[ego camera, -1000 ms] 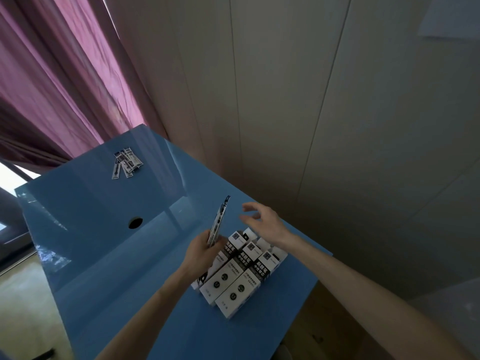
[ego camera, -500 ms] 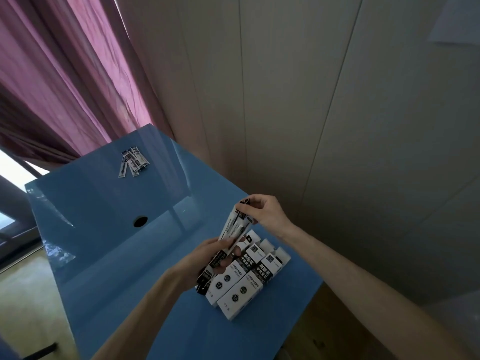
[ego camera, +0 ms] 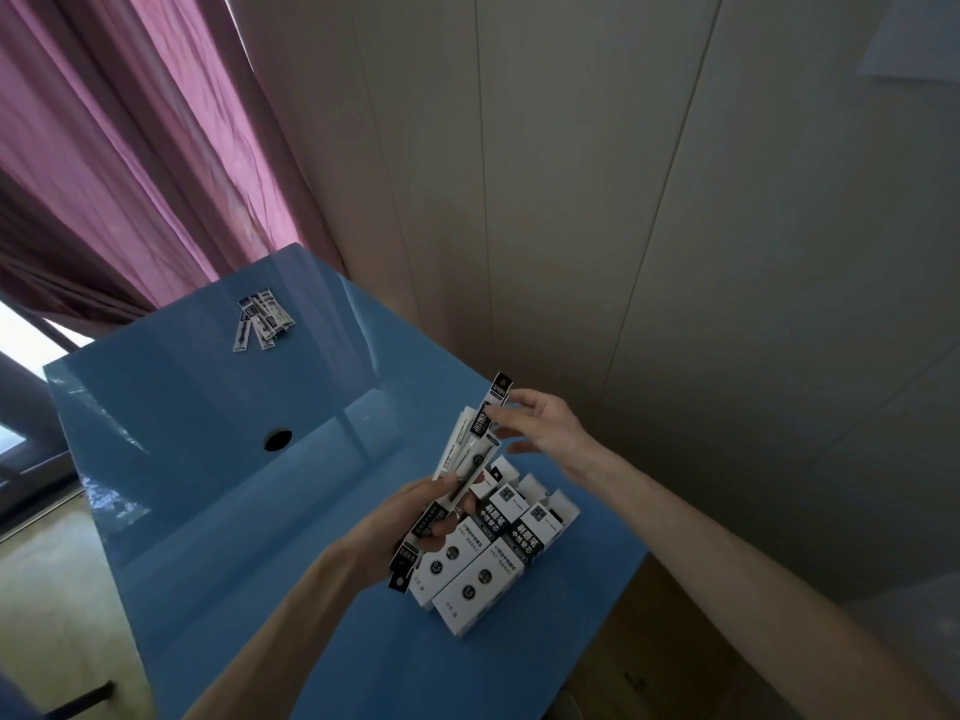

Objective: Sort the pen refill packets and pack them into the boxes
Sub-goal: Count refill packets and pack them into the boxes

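Pen refill packets (ego camera: pixel 457 491), a fanned bundle of long thin sleeves, sit in the grip of the left hand (ego camera: pixel 415 517), whose fingers and thumb curl round the bundle's lower middle. The bundle's long axis runs diagonally, its lower end toward the person and to the left, its upper end up and away toward the wall. The right hand (ego camera: pixel 540 428) is at the upper end, its thumb and forefinger pinching the black-printed top of one packet (ego camera: pixel 493 407) that stands higher than the rest; the other fingers are spread loosely.

Just beneath both hands, three white-and-black boxes (ego camera: pixel 488 558) lie side by side on the table (ego camera: pixel 208 459), near its right edge, their long axes parallel to the held bundle and their far-end flaps open. Well apart, at the table's far corner, a small pile of loose packets (ego camera: pixel 260 319) lies fanned out.

The table is glossy blue with a round hole (ego camera: pixel 278 440) toward its middle. A pale panelled wall (ego camera: pixel 675 200) stands behind it, a pink curtain (ego camera: pixel 130 148) hangs at the left, and light flooring (ego camera: pixel 47 589) shows below.
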Tool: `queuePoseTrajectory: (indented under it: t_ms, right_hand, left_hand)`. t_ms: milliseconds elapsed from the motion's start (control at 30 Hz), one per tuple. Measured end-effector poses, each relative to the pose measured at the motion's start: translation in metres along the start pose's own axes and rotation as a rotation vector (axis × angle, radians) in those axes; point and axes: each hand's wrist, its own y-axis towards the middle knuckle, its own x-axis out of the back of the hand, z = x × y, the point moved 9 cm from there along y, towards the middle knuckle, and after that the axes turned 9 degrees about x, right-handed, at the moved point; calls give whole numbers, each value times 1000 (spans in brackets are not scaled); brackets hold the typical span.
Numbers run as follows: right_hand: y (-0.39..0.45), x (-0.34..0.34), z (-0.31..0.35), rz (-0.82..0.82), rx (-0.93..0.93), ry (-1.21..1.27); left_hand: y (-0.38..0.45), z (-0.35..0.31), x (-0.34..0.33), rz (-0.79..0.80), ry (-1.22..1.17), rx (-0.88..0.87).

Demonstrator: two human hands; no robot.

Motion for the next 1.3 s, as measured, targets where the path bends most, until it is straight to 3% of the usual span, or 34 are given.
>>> queuePoseTrajectory:
  t_ms: [133, 333, 600, 767, 1167, 1300]
  right_hand:
    - [-3, -2, -8, 29, -19, 3]
    - [-1, 4, -4, -78, 28, 54]
    - [-1, 0, 4, -52, 105, 52]
    - [2, -8, 18, 52, 176, -40]
    - [0, 6, 29, -107, 303, -61]
    - [-1, 16, 20, -173, 260, -17]
  left_hand:
    - [-2, 3, 3, -7, -20, 22]
    - [-6, 7, 6, -4, 1, 51]
    - [-2, 8, 7, 31, 17, 47]
    - [2, 11, 8, 76, -19, 42]
    - [-4, 20, 14, 104, -122, 78]
    - [-5, 21, 18, 109, -165, 85]
